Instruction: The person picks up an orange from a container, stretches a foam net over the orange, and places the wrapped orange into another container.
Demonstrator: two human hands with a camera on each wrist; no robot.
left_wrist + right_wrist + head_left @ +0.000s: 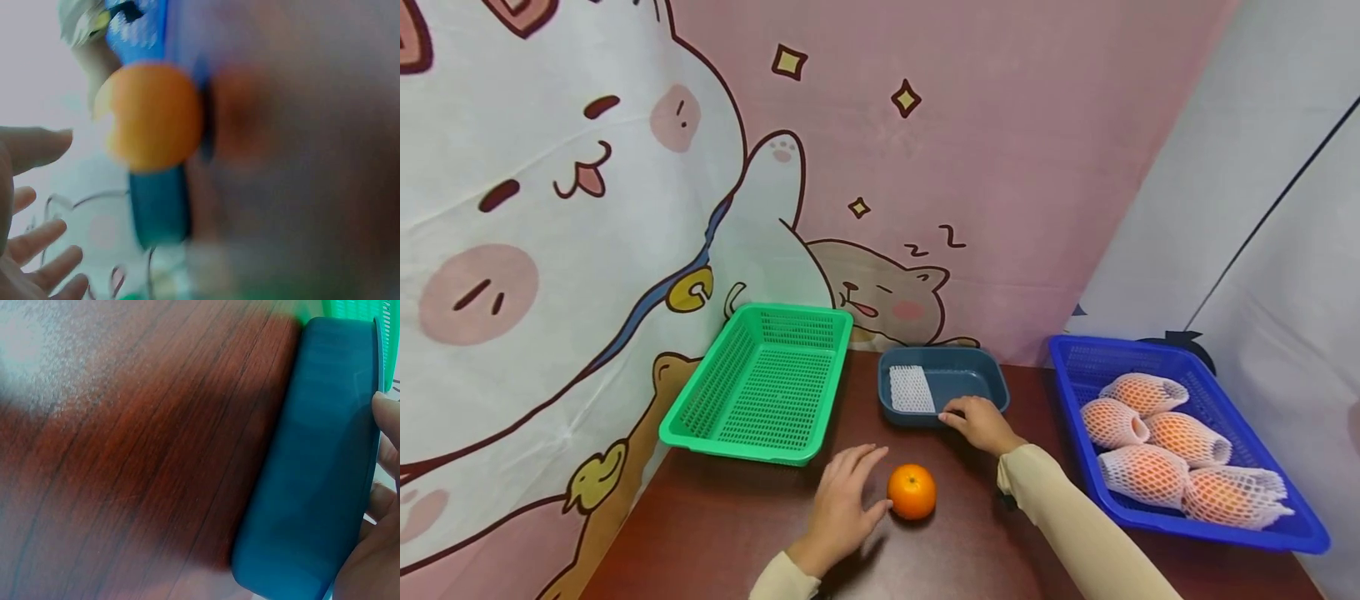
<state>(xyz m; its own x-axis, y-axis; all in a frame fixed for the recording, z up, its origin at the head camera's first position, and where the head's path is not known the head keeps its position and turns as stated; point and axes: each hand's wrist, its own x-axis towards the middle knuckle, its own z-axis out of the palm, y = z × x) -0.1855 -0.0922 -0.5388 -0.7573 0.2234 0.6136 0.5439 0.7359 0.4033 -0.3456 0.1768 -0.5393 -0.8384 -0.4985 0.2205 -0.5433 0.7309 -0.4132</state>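
A bare orange (912,492) sits on the dark red-brown table. Just left of it is my left hand (844,504), fingers spread and thumb tip close to the peel. In the left wrist view the orange (159,115) stands beside the thumb, and nothing is between the fingers. Farther back, my right hand (981,422) is at the front rim of a small dark blue tray (958,357). The right wrist view has the thumb by the rim, the fingers partly hidden behind it. Inside the tray, a white foam net (912,392) lies flat, its corner near the right fingertips.
A green slotted basket (737,450) stands at the back left. On the right, a blue basket (1150,521) holds several orange fruits in white foam nets (1144,475). A printed cloth wall (1000,167) rises behind the table.
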